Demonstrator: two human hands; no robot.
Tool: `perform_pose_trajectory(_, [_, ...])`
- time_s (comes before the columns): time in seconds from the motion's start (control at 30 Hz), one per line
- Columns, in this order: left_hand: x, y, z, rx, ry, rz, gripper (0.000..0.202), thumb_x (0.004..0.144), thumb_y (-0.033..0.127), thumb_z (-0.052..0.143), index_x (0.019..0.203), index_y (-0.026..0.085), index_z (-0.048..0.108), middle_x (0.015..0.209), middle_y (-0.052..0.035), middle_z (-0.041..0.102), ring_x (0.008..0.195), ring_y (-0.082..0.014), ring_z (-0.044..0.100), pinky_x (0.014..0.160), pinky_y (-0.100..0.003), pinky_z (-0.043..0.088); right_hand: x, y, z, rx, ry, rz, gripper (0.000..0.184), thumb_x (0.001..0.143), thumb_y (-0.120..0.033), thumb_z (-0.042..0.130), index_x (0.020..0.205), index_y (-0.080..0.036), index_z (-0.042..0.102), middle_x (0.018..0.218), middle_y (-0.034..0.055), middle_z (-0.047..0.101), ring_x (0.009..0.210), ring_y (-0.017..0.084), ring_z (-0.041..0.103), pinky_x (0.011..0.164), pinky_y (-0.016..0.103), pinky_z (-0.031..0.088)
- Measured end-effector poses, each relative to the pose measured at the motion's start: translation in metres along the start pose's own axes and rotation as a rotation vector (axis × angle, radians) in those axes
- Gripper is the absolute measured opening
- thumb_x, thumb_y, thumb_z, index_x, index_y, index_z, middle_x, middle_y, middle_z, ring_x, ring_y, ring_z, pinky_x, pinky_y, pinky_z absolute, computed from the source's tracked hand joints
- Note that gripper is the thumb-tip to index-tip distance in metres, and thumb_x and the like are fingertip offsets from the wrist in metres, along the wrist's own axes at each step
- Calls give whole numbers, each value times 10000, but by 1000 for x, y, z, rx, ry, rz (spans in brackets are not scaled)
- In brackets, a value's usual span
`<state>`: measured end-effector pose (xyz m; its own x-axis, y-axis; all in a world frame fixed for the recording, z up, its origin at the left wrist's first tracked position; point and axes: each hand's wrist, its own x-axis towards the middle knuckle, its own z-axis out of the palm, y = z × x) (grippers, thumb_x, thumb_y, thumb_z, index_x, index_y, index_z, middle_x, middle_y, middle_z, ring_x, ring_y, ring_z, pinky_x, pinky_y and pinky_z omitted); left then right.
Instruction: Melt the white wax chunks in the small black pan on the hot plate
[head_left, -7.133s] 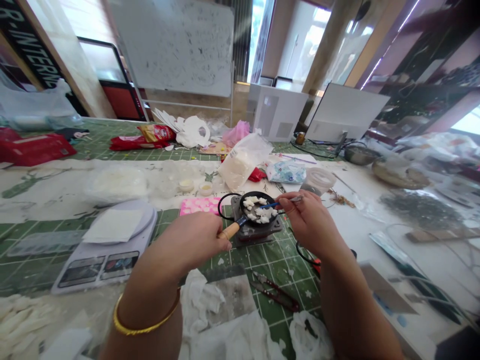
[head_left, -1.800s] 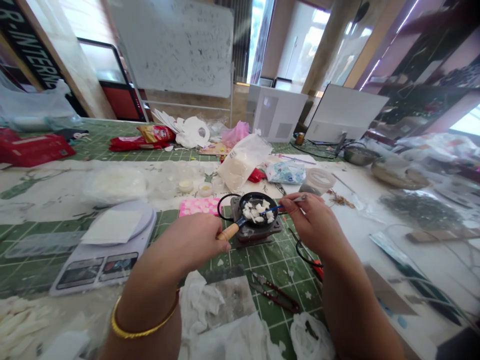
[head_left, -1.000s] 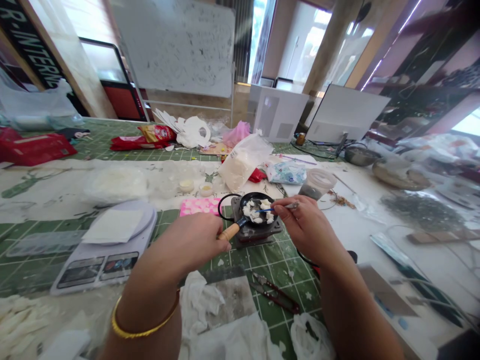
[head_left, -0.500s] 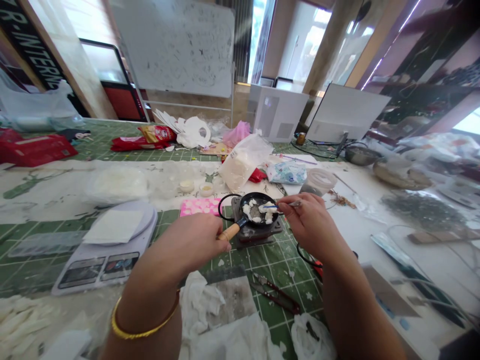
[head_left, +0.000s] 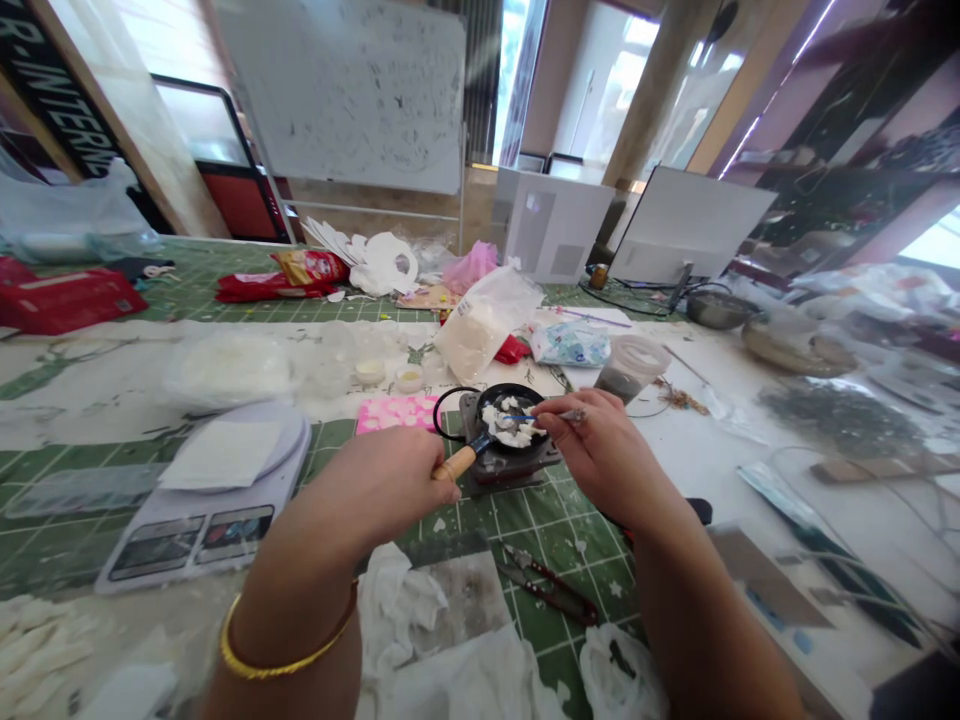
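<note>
We look mid-stir here, left hand (head_left: 394,470) gripping the handle (head_left: 455,463), right hand (head_left: 604,445) pinching a stick (head_left: 520,418) amid white chunks (head_left: 517,438), any next stroke likely needing a steady pan (head_left: 516,390)!

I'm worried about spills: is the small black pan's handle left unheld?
No, the left hand grips the wooden handle of the pan.

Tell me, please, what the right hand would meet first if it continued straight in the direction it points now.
Probably the white pieces in the black pan, just ahead of the right hand. Depth is unclear, so the pan's rim might come first.
</note>
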<state>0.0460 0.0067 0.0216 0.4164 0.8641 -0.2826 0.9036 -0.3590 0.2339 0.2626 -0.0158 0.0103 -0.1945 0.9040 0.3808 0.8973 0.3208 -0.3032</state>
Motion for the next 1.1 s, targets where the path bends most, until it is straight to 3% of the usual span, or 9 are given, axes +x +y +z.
perform_pose_trajectory(0.2, [-1, 1, -2, -5, -14, 7, 323, 680, 501, 447, 627, 215, 587, 617, -10, 601, 523, -134, 504, 441, -232, 268, -1, 0, -2, -20, 25, 10, 263, 855, -299, 373, 828, -196, 613, 871, 41, 648, 856, 170, 525, 861, 354, 322])
perform_pose_trajectory(0.37, [0, 0, -1, -15, -17, 12, 323, 674, 505, 461, 655, 215, 600, 642, -16, 611, 530, -137, 514, 447, -236, 274, 0, 1, 0, -18, 12, 21, 263, 853, -300, 371, 892, -199, 611, 822, 44, 648, 843, 182, 527, 849, 371, 325])
perform_pose_trajectory(0.5, [1, 0, -1, -12, -28, 9, 319, 676, 503, 456, 658, 221, 602, 636, -13, 608, 535, -143, 517, 455, -243, 285, 1, 2, -2, -27, 11, 19, 270, 856, -299, 366, 821, -199, 614, 886, 37, 649, 869, 174, 523, 852, 355, 322])
perform_pose_trajectory(0.63, [1, 2, -1, 6, -19, 4, 319, 674, 503, 451, 648, 217, 590, 636, -14, 602, 533, -147, 516, 452, -247, 281, 1, 2, -1, -10, -12, 18, 263, 854, -292, 368, 889, -196, 611, 839, 39, 649, 844, 172, 523, 852, 356, 323])
perform_pose_trajectory(0.8, [1, 3, -1, 1, -25, 4, 312, 672, 495, 457, 662, 217, 600, 651, -17, 607, 554, -152, 524, 462, -248, 290, 0, 2, -1, -26, 10, 25, 256, 854, -285, 369, 816, -202, 608, 872, 34, 646, 858, 173, 520, 849, 355, 323])
perform_pose_trajectory(0.97, [1, 1, 0, 7, -15, 9, 329, 673, 518, 446, 655, 222, 588, 642, -8, 606, 546, -152, 524, 455, -244, 287, 2, 1, 3, -15, 2, 23, 251, 852, -280, 373, 881, -194, 608, 820, 37, 647, 834, 181, 519, 847, 370, 327])
perform_pose_trajectory(1.1, [0, 1, -1, -1, -21, 10, 320, 670, 507, 453, 658, 223, 599, 638, -6, 607, 546, -148, 527, 450, -237, 291, 1, 4, 1, -17, 21, 25, 258, 854, -283, 370, 817, -195, 610, 874, 39, 642, 867, 179, 521, 860, 364, 328])
